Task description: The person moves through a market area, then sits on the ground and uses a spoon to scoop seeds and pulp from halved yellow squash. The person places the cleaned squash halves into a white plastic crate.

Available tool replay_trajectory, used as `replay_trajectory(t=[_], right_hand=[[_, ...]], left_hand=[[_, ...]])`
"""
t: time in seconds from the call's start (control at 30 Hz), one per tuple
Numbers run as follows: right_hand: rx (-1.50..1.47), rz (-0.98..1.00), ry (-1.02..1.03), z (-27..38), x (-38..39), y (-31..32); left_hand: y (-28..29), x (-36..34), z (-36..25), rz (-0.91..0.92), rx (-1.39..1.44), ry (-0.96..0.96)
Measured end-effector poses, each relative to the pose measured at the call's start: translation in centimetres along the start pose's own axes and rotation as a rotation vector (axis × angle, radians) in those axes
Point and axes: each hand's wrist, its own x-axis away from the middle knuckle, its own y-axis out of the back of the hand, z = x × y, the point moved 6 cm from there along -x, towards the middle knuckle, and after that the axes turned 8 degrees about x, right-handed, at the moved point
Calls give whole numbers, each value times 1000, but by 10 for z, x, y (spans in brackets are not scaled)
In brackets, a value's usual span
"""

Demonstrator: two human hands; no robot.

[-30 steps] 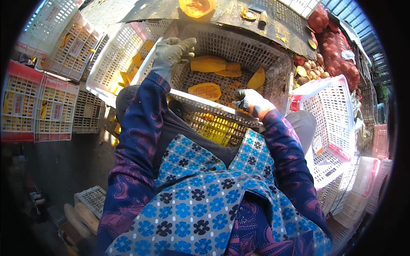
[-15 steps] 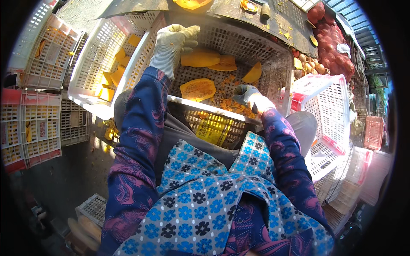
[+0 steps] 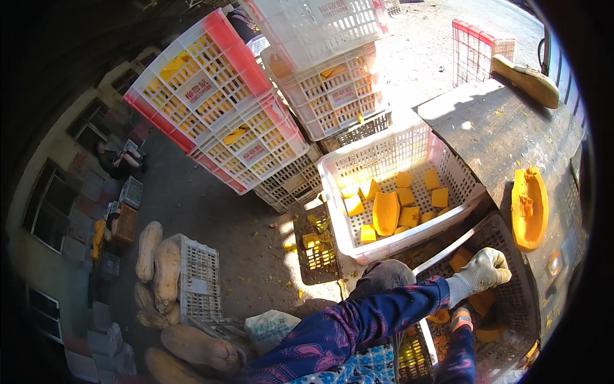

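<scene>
My left hand (image 3: 484, 269), in a pale knit glove, hangs over the dark-floored crate (image 3: 505, 230) in front of me. Its fingers are curled closed, and anything in them is hidden. Below it, inside the same crate, is my right hand (image 3: 461, 315), with only the glove's cuff area showing and its fingers out of sight. Cut pumpkin pieces (image 3: 481, 301) lie around both hands in shade. To the left stands a white crate (image 3: 336, 211) with orange pumpkin chunks (image 3: 386, 214) inside. A hollowed pumpkin half (image 3: 529, 210) lies cut side up on the wooden board.
A whole long pumpkin (image 3: 527, 82) lies on the board (image 3: 473, 115). Stacked crates (image 3: 198, 89) of cut pumpkin rise behind the white crate. Whole pumpkins (image 3: 167, 272) and a grey crate (image 3: 199, 275) are on the ground at left. A person (image 3: 118, 160) sits farther off.
The view has swung left, bringing the white crate, stacked crates and whole pumpkins into sight. My left hand stays closed above the crate; my right hand's fingers have gone out of sight.
</scene>
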Motion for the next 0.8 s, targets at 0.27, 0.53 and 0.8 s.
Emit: replay_trajectory(t=[0.27, 0.53, 0.8], right_hand=[[-247, -69, 38, 12, 49, 104], [-917, -235, -352, -43, 57, 159], [-499, -490, -162, -38, 30, 210]], left_hand=[[10, -2, 1, -28, 141, 77], [59, -1, -31, -241, 422, -130], [28, -4, -12, -138, 174, 104]])
